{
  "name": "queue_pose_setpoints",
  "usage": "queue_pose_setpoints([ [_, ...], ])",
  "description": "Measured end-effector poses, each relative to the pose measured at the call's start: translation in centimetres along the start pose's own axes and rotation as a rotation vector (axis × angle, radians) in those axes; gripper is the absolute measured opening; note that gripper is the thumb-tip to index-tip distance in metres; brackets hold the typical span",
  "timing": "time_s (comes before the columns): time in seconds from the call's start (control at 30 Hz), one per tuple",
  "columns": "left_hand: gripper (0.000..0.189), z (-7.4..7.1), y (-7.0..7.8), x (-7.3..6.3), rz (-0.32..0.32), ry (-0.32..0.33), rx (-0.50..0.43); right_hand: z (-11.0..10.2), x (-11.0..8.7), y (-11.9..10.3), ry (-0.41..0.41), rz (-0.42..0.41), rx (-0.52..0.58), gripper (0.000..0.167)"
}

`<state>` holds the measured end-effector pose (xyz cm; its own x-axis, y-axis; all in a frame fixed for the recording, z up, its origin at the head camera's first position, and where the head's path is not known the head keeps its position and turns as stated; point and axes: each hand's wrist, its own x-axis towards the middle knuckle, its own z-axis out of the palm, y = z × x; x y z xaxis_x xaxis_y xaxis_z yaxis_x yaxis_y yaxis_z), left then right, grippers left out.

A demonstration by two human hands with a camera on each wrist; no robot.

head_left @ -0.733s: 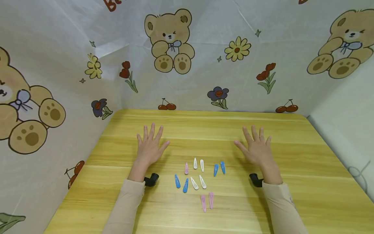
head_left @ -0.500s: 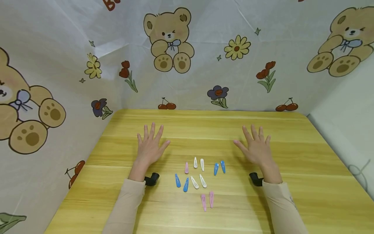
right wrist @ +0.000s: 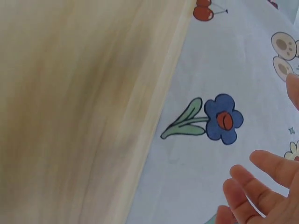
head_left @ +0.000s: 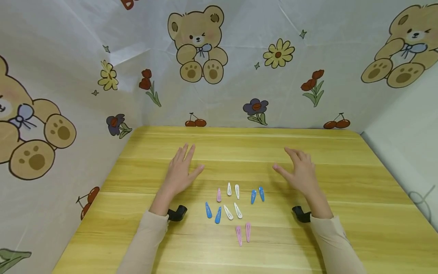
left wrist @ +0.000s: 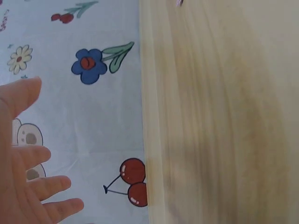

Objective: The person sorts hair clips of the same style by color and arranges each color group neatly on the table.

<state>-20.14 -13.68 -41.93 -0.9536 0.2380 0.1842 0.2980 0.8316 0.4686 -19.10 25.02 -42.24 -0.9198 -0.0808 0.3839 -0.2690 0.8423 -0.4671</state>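
Several snap hair clips lie in the middle of the table. A pink clip [head_left: 219,195] is beside two white clips [head_left: 229,189] at the back. Two blue clips [head_left: 253,196] lie to their right. Farther forward are two more blue clips [head_left: 208,210], two more white clips [head_left: 237,210] and, nearest, two pink clips [head_left: 248,232]. My left hand [head_left: 179,175] hovers left of the clips with its fingers extended and thumb apart, holding nothing. On the other side, my right hand [head_left: 301,175] hovers with fingers slightly bent and thumb apart; nothing is in it.
The wooden table [head_left: 342,171] meets a printed cloth [head_left: 236,23] with bears and flowers at its back and left edges. A black wrist mount [head_left: 177,213] sits at the left wrist, another black mount [head_left: 301,214] at the right.
Both hands have turned and their spread fingers have drawn closer together. The left hand has shifted a little to the right. The clips lie as before.
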Motion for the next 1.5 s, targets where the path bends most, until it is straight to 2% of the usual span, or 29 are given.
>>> queue_pose_setpoints([
  [0.2, 0.078, 0.2, 0.7, -0.6, 0.032, 0.026, -0.186, 0.8, -0.5, -0.6, -0.042, -0.037, 0.166, 0.062],
  [0.37, 0.079, 0.4, 1.2, -1.1, 0.057, 0.029, -0.326, 1.4, -0.6, -1.3, -0.094, -0.055, 0.239, 0.059],
  [0.5, 0.077, 1.0, 1.8, -1.1, 0.115, 0.029, -0.42, 2.0, -0.6, -2.1, -0.139, -0.073, 0.291, 0.058],
  [0.63, 0.075, 2.1, 2.5, -0.9, 0.184, -0.009, -0.486, 2.8, -0.6, -3.1, -0.188, -0.111, 0.336, 0.056],
  [0.77, 0.071, 3.2, 3.2, -0.6, 0.218, -0.061, -0.501, 3.5, -0.7, -4.0, -0.233, -0.144, 0.374, 0.054],
  [0.9, 0.068, 4.2, 3.7, -0.2, 0.215, -0.113, -0.52, 4.1, -0.7, -4.9, -0.262, -0.162, 0.391, 0.053],
  [1.17, 0.073, 5.5, 4.4, -0.1, 0.15, -0.289, -0.565, 5.6, -0.9, -5.6, -0.336, -0.193, 0.409, 0.051],
  [1.37, 0.075, 6.7, 4.3, 0.0, 0.106, -0.338, -0.536, 6.5, -1.5, -5.6, -0.385, -0.168, 0.439, 0.05],
  [1.5, 0.072, 7.2, 4.0, -0.1, 0.09, -0.347, -0.555, 6.9, -1.8, -5.7, -0.427, -0.151, 0.462, 0.05],
])
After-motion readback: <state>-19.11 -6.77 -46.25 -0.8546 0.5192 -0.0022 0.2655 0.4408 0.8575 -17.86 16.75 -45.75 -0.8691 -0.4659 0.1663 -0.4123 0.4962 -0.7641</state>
